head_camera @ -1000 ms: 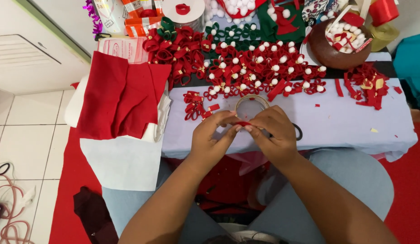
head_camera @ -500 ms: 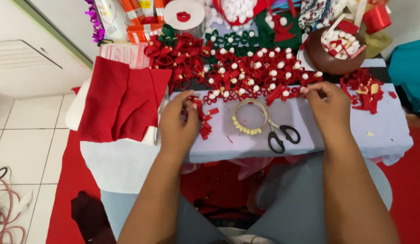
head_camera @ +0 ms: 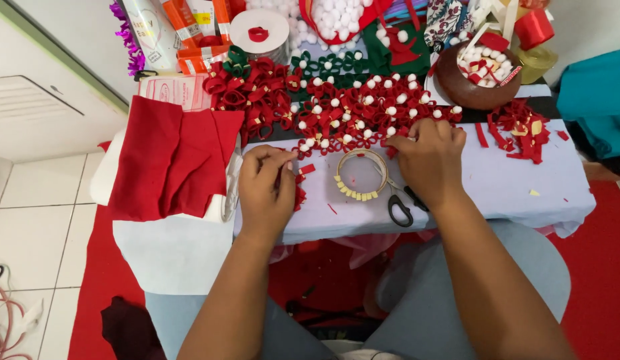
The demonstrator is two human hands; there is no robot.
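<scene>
head view: brown bowl (head_camera: pixel 475 95) holds white pompoms (head_camera: pixel 475 60).

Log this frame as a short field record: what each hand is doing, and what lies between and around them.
left hand: left hand pinching small red felt strips at the board's left edge
right hand: right hand resting on the red felt bows with white pompoms
between hands: tape ring with yellow tabs, black-handled scissors
surface: pale lilac lap board
left side: folded red felt sheet
back right: brown bowl
</scene>
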